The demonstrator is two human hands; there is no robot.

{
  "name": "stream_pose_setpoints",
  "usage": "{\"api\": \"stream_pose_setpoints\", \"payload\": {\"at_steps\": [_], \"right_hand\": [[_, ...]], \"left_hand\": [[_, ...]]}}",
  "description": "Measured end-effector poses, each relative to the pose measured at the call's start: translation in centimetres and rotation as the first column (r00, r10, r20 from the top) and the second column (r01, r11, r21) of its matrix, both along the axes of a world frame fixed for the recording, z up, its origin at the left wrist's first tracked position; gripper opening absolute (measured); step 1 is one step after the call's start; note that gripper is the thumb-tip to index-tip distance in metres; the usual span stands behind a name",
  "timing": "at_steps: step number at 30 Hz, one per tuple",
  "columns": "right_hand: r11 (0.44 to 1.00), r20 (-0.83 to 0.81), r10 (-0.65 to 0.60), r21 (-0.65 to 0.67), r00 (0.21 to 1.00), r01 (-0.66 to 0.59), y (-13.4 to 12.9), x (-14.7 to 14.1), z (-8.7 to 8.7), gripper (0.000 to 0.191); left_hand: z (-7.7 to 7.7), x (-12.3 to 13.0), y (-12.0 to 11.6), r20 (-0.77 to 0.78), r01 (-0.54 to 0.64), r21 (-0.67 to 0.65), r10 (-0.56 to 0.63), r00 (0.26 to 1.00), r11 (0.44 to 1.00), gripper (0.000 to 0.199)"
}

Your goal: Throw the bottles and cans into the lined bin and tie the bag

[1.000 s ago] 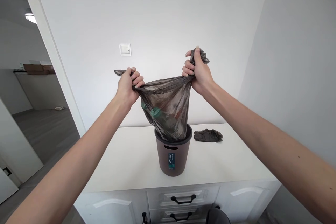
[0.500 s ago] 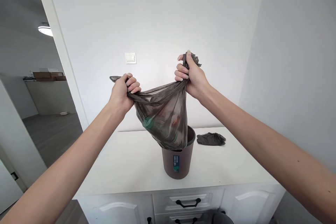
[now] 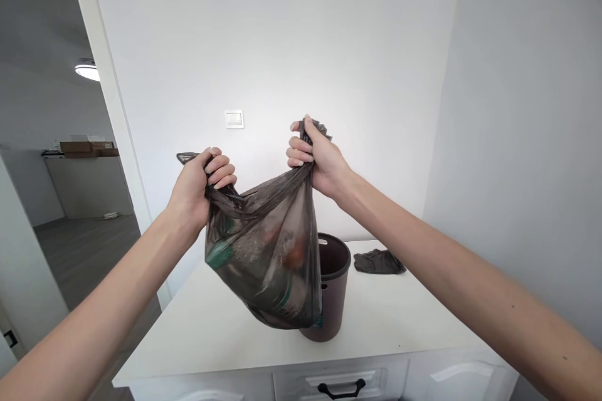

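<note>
My left fingers (image 3: 221, 171) and right fingers (image 3: 299, 153) clench the bulging bag (image 3: 263, 257); its weight might tear it, or a swing topple the bin (image 3: 335, 301) at its four o'clock.

1. The bag (image 3: 263, 263) hangs between the left hand (image 3: 195, 185) and the right hand (image 3: 324, 156), blocking the left side of the bin (image 3: 335, 304).
2. Right of the bag, part of the bin's mouth lies open from above.
3. The counter (image 3: 399, 322) leaves room at left, and at right before the plastic (image 3: 377, 262).
4. The wall (image 3: 352, 44) closes off the back.
</note>
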State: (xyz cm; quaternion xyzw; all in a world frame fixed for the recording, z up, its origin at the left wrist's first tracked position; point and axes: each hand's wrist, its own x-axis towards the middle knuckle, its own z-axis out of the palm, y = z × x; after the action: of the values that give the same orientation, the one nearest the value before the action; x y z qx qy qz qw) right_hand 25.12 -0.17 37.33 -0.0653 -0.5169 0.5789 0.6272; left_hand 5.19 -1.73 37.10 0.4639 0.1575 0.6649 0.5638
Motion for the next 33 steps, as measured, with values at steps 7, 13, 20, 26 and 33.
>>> {"api": "stream_pose_setpoints", "payload": {"at_steps": [7, 13, 20, 26, 33], "right_hand": [[0.988, 0.06, 0.139, -0.074, 0.988, -0.134, 0.2, -1.9, -2.8, 0.04], [0.98, 0.227, 0.119, -0.186, 0.967, -0.076, 1.2, -3.8, -8.8, 0.042], [0.962, 0.433, 0.045, -0.262, 0.9, 0.078, 1.6, -6.7, -17.1, 0.046], [0.948, 0.477, 0.015, -0.285, 0.879, 0.139, 2.5, -8.0, -18.7, 0.047], [0.936, 0.575, -0.084, -0.235, 0.814, 0.262, 2.8, -8.2, -17.9, 0.049]], "left_hand": [[-1.7, -2.2, -0.4, -0.182, -0.068, 0.004, 0.068, 0.981, 0.998, 0.032], [-8.4, -2.7, 0.8, -0.219, -0.1, -0.157, 0.064, 0.974, 0.983, 0.029], [-17.4, -2.8, -0.1, -0.44, -0.216, -0.254, 0.086, 0.894, 0.943, 0.04], [-18.8, -3.4, 0.6, -0.461, -0.271, -0.235, 0.138, 0.876, 0.934, 0.038], [-17.0, -4.5, 1.1, -0.619, -0.301, -0.106, 0.174, 0.766, 0.948, 0.041]]}}
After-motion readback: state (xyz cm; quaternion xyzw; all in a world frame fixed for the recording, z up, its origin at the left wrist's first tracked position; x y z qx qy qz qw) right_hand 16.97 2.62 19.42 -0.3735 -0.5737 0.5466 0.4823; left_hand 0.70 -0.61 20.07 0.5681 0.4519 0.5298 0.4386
